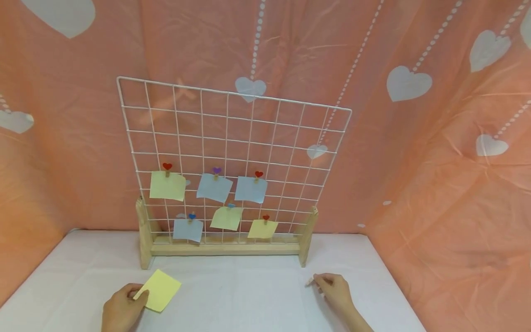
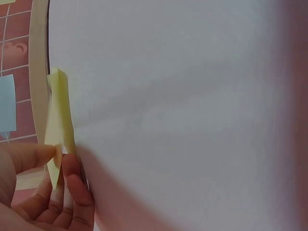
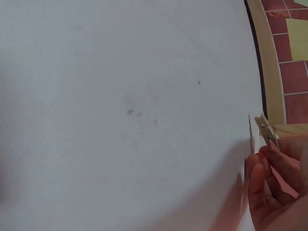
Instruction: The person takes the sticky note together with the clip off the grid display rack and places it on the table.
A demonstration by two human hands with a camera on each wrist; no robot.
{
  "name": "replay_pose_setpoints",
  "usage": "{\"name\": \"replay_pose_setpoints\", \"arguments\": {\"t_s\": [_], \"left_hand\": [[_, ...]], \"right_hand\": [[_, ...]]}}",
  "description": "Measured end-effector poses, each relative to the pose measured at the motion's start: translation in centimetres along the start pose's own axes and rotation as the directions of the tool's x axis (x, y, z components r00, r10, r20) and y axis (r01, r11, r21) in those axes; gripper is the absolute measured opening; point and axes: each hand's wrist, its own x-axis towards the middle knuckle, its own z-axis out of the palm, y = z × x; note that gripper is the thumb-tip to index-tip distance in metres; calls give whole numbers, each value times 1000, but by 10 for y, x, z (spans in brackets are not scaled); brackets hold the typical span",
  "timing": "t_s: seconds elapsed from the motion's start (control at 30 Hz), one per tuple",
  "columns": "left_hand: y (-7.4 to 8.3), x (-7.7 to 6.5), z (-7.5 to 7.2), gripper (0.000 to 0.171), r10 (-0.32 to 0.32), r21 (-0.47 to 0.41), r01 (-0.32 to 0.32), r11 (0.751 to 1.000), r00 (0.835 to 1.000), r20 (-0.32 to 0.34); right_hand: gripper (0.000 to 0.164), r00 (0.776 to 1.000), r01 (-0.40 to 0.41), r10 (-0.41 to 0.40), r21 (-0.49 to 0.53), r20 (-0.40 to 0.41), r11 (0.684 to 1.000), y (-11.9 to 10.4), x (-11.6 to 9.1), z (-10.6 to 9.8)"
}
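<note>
My left hand [image 1: 123, 308] pinches a yellow sticky note [image 1: 162, 291] by its corner, thumb on top, over the front left of the table. The left wrist view catches the note [image 2: 58, 118] nearly edge-on between thumb and fingers. At the front right, my right hand [image 1: 335, 291] holds a small wooden clothespin [image 1: 309, 281] by one end. In the right wrist view the clothespin [image 3: 267, 131] sticks out past the fingertips, its spring showing. Behind both hands stands a white wire grid [image 1: 286, 138] with several blue, green and yellow notes clipped to it by heart-topped clothespins.
Wooden feet and a crossbar [image 1: 226, 249] support the grid near the table's back edge. A white cloth covers the table [image 1: 232, 295]. Orange curtains [image 1: 464, 221] printed with white hearts hang behind and along both sides.
</note>
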Motion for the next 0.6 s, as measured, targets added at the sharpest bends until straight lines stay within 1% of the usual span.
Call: {"name": "replay_pose_setpoints", "arguments": {"t_s": [0.2, 0.33, 0.4, 0.47, 0.53, 0.6], "left_hand": [[-3, 3, -1, 39, 10, 23, -10, 1000, 1000, 8], [-7, 3, -1, 38, 29, 51, -30, 998, 999, 14], [-9, 3, -1, 38, 35, 67, -36, 997, 999, 22], [-11, 4, -1, 40, 29, 80, -32, 996, 999, 37], [-11, 4, -1, 42, 6, 93, -11, 996, 999, 44], [-10, 4, -1, 43, -3, 98, -1, 995, 999, 40]], "right_hand": [[27, 1000, 8, -8, -32, -10, 999, 5, 0, 0], [23, 1000, 2, -2, -26, -19, 1000, 7, 1, 2], [22, 1000, 12, -12, -23, -21, 1000, 7, 2, 3], [20, 1000, 20, -20, -23, -21, 1000, 7, 2, 3], [20, 999, 32, -32, -20, -19, 999, 7, 2, 3], [20, 999, 31, -31, -20, -11, 999, 6, 2, 2]]}}
